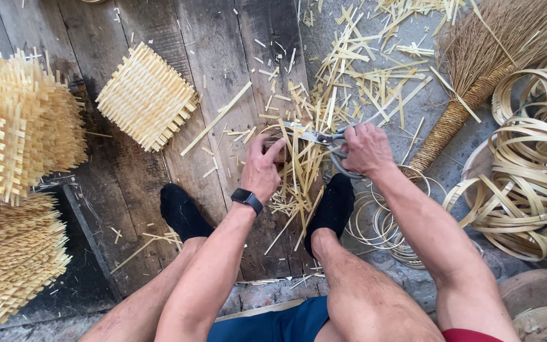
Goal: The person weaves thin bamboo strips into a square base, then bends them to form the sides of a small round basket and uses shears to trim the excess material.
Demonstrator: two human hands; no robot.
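Fingers of the right hand [366, 149] are closed through the handles of the scissors [321, 137], blades pointing left over a heap of bamboo strips [302, 174]. Left hand [262, 168]: fingers curled together on a small brown piece, partly hidden, touching the strips. Both rest on the plank floor [223, 57] between two black-socked feet. A basin [476, 166] at right holds coiled bamboo hoops [530, 183]. A broom [476, 69] lies behind it. Woven mats [147, 96] lie left; stacked ones [17, 126] are at far left.
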